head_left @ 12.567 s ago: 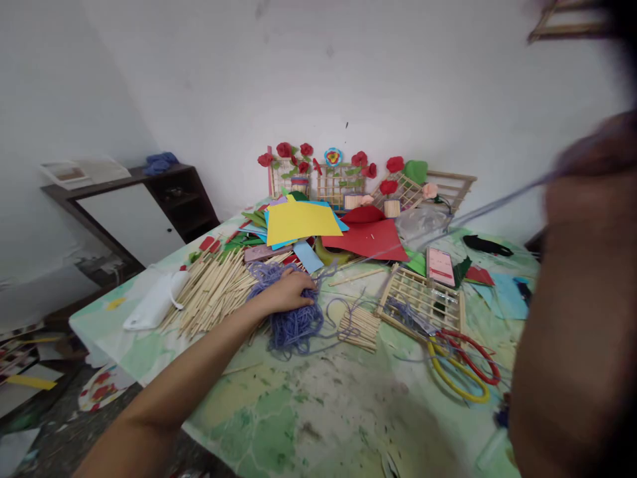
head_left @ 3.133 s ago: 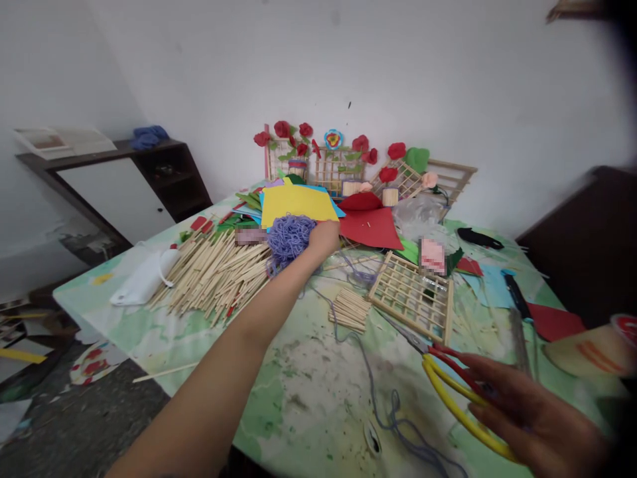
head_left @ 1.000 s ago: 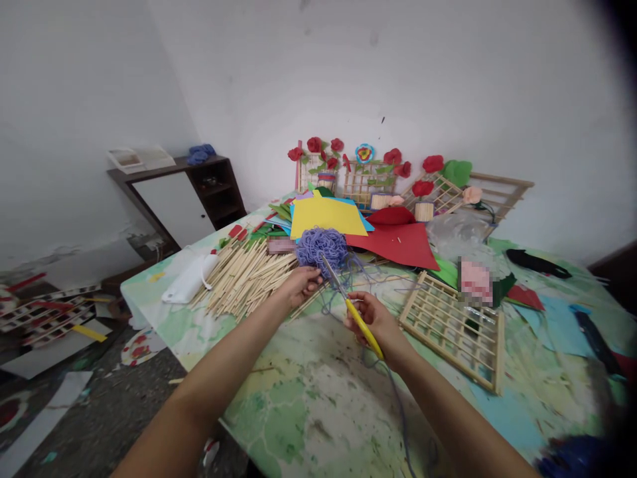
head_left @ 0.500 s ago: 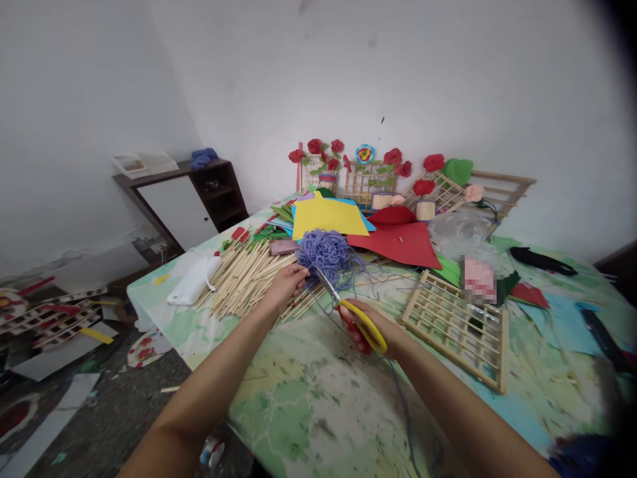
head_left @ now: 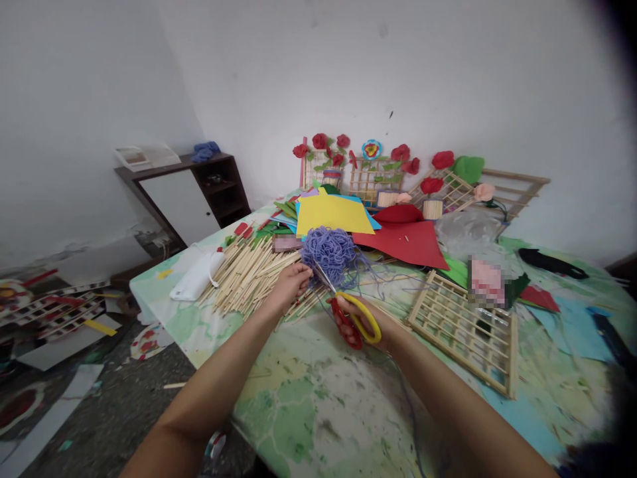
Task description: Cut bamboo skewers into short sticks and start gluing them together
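Observation:
A tangled pile of purple yarn (head_left: 329,251) lies mid-table. At its lower left edge my left hand (head_left: 294,285) is closed in a pinch, apparently on a strand of the yarn. My right hand (head_left: 359,322) holds scissors (head_left: 373,320) with one yellow and one red handle. Their blades point up and left over the pile's front, with the tips close to my left fingertips. Loose yarn trails from the pile, and a strand runs down the table under my right forearm.
Thin wooden sticks (head_left: 243,273) and a white device (head_left: 192,282) lie left. Behind the yarn are yellow paper (head_left: 331,214) and red sheets (head_left: 405,242). A wooden lattice (head_left: 465,332) lies right. Red flowers (head_left: 442,159) on lattices line the wall.
The scissors' handles are spread wider and turned, with the red loop now showing at the left. The view has shifted slightly; my left hand stays pinched by the yarn.

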A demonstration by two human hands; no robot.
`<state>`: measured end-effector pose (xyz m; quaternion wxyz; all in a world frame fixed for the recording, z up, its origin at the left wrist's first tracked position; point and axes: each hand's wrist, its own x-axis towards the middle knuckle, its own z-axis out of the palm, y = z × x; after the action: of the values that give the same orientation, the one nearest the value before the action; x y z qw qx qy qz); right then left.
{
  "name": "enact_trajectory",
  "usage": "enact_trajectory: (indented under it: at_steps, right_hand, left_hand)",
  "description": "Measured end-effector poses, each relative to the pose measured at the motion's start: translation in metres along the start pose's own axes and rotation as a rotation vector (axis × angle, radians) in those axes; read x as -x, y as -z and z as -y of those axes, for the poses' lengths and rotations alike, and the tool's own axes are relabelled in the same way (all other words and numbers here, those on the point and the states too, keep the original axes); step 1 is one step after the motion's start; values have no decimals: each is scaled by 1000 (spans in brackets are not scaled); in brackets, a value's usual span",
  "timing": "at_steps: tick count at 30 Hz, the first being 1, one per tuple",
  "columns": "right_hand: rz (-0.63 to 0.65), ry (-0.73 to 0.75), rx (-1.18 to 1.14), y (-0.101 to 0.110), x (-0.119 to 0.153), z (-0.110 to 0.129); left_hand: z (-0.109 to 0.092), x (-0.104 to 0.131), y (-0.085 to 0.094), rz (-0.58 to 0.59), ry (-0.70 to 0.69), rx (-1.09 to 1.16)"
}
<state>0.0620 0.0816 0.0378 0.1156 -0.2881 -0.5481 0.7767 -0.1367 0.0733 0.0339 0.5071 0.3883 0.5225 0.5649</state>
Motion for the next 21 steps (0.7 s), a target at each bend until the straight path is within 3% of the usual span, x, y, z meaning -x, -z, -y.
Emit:
enact_trajectory:
  at_steps: [8,14,21]
  right_hand:
    - [-5,58,0,1,-1,-2]
    - [-38,21,53,10,8,-8]
    - [-72,37,53,2,1,-2]
  left_hand:
    - [3,0,-2,-15,7,-19]
    - [1,-1,0,-52,-42,-41]
    - [3,5,-7,5,0,-101]
